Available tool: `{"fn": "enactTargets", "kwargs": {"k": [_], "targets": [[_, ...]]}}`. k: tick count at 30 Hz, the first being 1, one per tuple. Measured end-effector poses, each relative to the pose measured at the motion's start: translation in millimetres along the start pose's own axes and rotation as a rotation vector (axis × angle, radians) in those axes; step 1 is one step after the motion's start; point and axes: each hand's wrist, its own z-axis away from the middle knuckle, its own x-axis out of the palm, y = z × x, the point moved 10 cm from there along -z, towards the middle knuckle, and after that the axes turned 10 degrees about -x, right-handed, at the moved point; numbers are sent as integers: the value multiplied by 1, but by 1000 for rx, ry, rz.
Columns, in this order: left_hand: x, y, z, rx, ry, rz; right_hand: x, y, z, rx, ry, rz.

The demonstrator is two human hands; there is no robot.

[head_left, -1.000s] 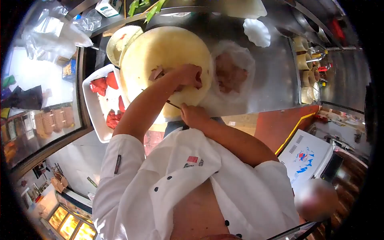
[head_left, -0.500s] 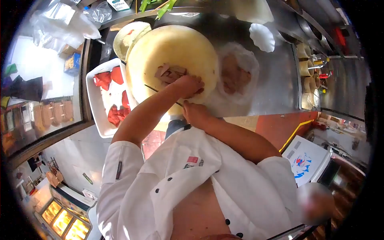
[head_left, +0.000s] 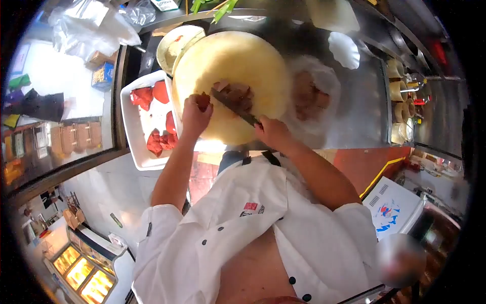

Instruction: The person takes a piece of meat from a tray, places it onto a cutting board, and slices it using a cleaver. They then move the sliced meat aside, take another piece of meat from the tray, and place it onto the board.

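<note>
L hand (head_left: 196, 115) is over board's (head_left: 223, 55) L edge, toward the near side, fingers curled round a dark red pc (head_left: 204, 102); grip's narrow, pc pokes out past the fingertips. Can't tell if pc touches board or is just above. R hand (head_left: 272, 130) is at board's near R edge, fist closed round knife (head_left: 235, 107) handle, most of which it hides. Blade slants from there twd board's middle, tip pointing far-L, a bit R of L hand, well clear of the fingers. Pale brown slices (head_left: 241, 95) lie in a loose heap nr board's middle, blade along heap's L & near side; can't tell if it's touching them. Tray (head_left: 129, 131), white, is just beside board's L edge w/ red lumps (head_left: 142, 97) in it: some at tray's far end, others along its R edge down twd the near end. Bowl (head_left: 161, 54) sits at board's far L edge, partly behind it. Clear bag (head_left: 329, 114) w/ pinkish-brown meat (head_left: 306, 96) is on counter (head_left: 367, 96), just beside board's R edge. White wavy-rimmed plate (head_left: 344, 50) is farther back, twd counter's far R corner. Cups (head_left: 397, 109) stand in a row along counter's R edge; greens (head_left: 223, 12) show past its far edge.
</note>
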Motion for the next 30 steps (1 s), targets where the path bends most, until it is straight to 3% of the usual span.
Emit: {"fn": "enactTargets", "kwargs": {"k": [1, 2, 5, 9, 11, 13, 15, 18, 20, 23, 25, 28, 30], "targets": [[5, -2, 11, -7, 36, -137, -6, -2, -2, -8, -9, 4], [16, -12, 17, -107, 7, -95, -10, -1, -4, 16, -36, 6], [29, -12, 33, -40, 50, -157, -12, 0, -9, 27, -52, 52], [14, -1, 52, -111, 88, -115, -21, -16, -4, 42, -30, 93], [17, 0, 60, -108, -20, 127, -15, -18, 2, 43, 7, 71], [18, -2, 65, -97, -24, 182, -7, -14, 5, 44, 43, 48], [22, -8, 68, -86, -28, 238, 11, -3, 7, 110, -92, 96], [19, -14, 63, -42, 5, 235, 5, -8, 4, 107, -121, 129], [2, 12, 66, 246, 126, 169, -7, -20, 3, 82, -112, 158], [4, 23, 61, 416, 95, 150, -24, -46, 1, 23, -65, 177], [8, 23, 58, 375, 51, 97, -34, -69, -3, -8, -35, 169], [13, 24, 55, 499, 75, 89, -23, -86, -17, -7, -144, 165], [14, 21, 54, 513, 76, 113, -4, -88, -25, -80, -232, 314]]}}
